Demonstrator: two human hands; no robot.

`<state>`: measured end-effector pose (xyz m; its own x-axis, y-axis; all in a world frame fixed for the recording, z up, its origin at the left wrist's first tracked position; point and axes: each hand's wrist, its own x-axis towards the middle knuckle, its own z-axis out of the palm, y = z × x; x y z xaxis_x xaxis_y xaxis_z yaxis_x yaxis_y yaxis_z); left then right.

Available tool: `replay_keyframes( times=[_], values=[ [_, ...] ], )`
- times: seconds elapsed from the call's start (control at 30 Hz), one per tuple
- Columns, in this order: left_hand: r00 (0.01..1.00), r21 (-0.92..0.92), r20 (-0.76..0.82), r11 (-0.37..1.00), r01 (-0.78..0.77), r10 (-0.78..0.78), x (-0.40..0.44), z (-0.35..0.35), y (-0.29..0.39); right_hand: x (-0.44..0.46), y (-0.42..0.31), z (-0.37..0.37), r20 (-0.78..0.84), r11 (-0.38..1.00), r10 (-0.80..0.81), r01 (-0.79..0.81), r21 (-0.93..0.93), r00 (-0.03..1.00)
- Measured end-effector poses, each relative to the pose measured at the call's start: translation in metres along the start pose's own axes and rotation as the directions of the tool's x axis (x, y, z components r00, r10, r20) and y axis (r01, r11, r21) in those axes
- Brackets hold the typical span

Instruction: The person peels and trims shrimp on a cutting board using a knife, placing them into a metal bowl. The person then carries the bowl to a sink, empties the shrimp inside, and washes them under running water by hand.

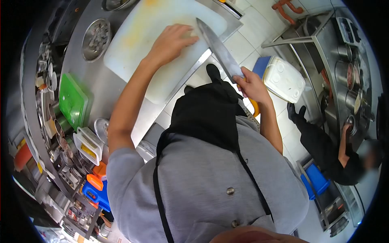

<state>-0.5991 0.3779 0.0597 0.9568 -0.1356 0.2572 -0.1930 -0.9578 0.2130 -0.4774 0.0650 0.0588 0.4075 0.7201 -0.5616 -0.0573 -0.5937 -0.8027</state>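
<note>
My right hand (252,86) grips a large kitchen knife (219,50) by its yellow handle. The broad blade points up and away, its tip over the right part of a white cutting board (133,52). Above that board, my left hand (172,43) has its fingers and thumb bent toward each other near the blade tip. Something pale seems to lie between them, but it blends with the board and I cannot make it out. Yellow stains mark the board's surface.
A metal bowl (96,40) with greyish pieces stands left of the board. Farther along are a green cutting board (73,101) and a white basket (88,146). At right, a white-lidded cooler (285,79) is on the floor, and another person (324,150) handles a pan beside shelves.
</note>
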Motion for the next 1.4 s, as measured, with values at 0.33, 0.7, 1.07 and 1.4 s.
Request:
replay_keyframes(
  times=[0.33, 0.7, 1.07, 1.4],
  values=[
    [0.910, -0.186, -0.054, 0.900, 0.395, -0.411, -0.010, 0.019, 0.006, 0.014, -0.004, 0.008, 0.096, 0.994, 0.066, -0.074, 0.081, 0.993],
    [0.672, -0.267, 0.039, 0.640, 0.720, -0.739, -0.005, 0.021, 0.033, -0.009, 0.013, 0.020, 0.163, 0.997, 0.074, -0.069, -0.034, 0.984],
    [0.427, -0.430, 0.073, 0.358, 0.829, -0.901, -0.010, 0.034, 0.046, -0.053, 0.032, 0.047, 0.192, 0.995, 0.100, -0.104, 0.007, 0.976],
    [0.406, -0.415, 0.122, 0.325, 0.850, -0.906, -0.007, 0.032, 0.044, -0.075, 0.049, 0.054, 0.129, 0.989, -0.009, 0.029, -0.148, 0.992]
  ],
)
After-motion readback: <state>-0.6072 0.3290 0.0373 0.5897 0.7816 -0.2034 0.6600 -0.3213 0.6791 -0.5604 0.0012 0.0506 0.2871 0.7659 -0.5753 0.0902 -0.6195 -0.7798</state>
